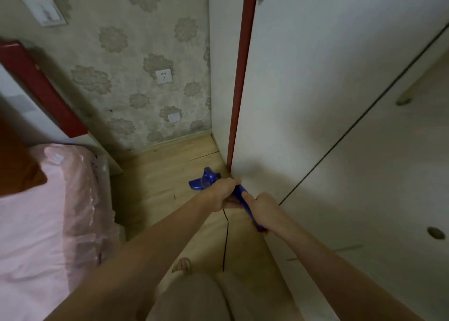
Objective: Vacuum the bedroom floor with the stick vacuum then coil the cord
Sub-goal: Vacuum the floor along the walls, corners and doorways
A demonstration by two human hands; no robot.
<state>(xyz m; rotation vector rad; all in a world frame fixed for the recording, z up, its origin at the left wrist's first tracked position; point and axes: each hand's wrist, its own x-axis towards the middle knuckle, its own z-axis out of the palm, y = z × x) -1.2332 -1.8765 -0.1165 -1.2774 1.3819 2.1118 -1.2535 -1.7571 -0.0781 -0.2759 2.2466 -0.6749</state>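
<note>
A blue stick vacuum (206, 179) stands on the wooden floor (158, 175) in the narrow strip between bed and wardrobe, its head near the wardrobe's corner. My left hand (224, 194) grips the blue handle lower down. My right hand (263, 210) holds the handle's upper end. A thin black cord (226, 238) hangs from under my left hand down toward my legs; its lower end is hidden.
A bed with a pink cover (43, 223) fills the left. A white wardrobe (328, 126) with a red edge strip (239, 77) stands on the right. The floral wallpapered wall holds a socket (164, 76). My foot (182, 264) shows below.
</note>
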